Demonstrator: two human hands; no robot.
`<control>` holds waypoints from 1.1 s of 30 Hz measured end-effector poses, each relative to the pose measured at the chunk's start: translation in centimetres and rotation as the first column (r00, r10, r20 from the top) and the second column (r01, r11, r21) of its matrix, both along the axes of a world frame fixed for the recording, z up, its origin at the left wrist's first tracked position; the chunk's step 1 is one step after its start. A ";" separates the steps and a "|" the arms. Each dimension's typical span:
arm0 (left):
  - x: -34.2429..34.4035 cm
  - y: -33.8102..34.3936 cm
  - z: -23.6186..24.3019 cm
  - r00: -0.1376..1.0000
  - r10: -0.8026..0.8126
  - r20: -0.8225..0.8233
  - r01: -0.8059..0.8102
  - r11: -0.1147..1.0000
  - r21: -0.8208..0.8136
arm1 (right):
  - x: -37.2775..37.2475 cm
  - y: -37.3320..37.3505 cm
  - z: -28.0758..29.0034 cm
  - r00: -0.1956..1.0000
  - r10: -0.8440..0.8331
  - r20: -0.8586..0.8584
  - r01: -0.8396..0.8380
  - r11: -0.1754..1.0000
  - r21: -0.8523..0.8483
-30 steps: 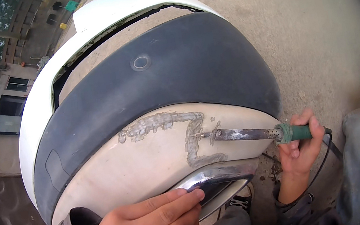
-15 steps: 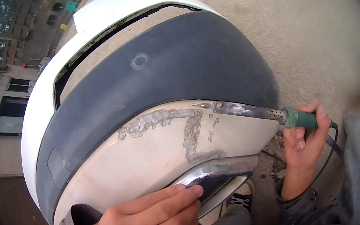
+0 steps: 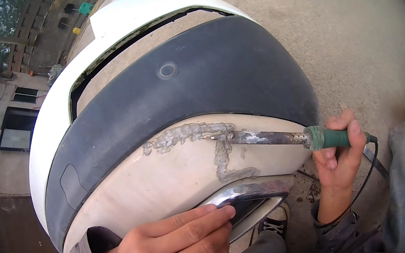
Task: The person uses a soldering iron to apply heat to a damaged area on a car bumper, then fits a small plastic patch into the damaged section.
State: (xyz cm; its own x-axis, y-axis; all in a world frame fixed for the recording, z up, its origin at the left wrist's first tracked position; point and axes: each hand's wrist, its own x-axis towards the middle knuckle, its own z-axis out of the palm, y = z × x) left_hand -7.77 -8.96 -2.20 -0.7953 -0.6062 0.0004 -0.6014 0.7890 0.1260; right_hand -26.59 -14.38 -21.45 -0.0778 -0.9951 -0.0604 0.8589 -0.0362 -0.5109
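A car bumper (image 3: 236, 71) with a white upper rim, a dark grey band and a pale lower panel (image 3: 127, 194) fills the middle. Rough grey melted seams (image 3: 222, 161) run across that panel in a bent line. My right hand (image 3: 337, 168) is closed round the green handle of a soldering iron (image 3: 269, 137). Its metal tip lies against the upper seam, near the bend. Lower left, my left hand (image 3: 175, 248) grips the bumper's edge at the shiny chrome trim (image 3: 251, 189), fingertips on the metal; its thumb is hidden.
A black cord (image 3: 367, 184) trails from the iron's handle past my right wrist. My shoes (image 3: 274, 225) stand on concrete ground (image 3: 351, 46) below and to the right. A building (image 3: 11, 176) rises at far left.
The iron's tip has moved left and down, from beside the seam's upper corner onto the seam. My left hand keeps its grip; the whole view has shifted slightly.
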 end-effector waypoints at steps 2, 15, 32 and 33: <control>0.0 0.0 0.1 1.000 0.003 0.006 -0.003 1.000 0.009 | 0.1 0.0 0.0 1.000 0.003 -0.016 -0.003 1.000 -0.007; 0.0 -0.2 0.0 1.000 -0.003 0.003 0.003 1.000 0.024 | -0.2 -0.2 0.1 0.999 -0.011 -0.038 0.011 1.000 -0.011; 2.3 -0.5 2.7 0.624 0.720 0.303 -0.556 0.682 -0.475 | -6.9 1.5 -3.2 0.893 -0.318 0.319 0.218 0.925 0.312; 1.7 -0.4 3.2 0.595 0.731 0.334 -0.545 0.672 -0.501 | -7.4 1.3 -3.5 0.879 -0.305 0.366 0.205 0.935 0.288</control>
State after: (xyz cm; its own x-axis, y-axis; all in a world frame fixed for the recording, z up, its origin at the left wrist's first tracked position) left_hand -6.12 -9.37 1.05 -0.1425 -0.9890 0.0386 -0.8623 0.1049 -0.4955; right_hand -33.98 -13.12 -24.99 -0.2460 -0.8964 -0.3687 0.9675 -0.2045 -0.1484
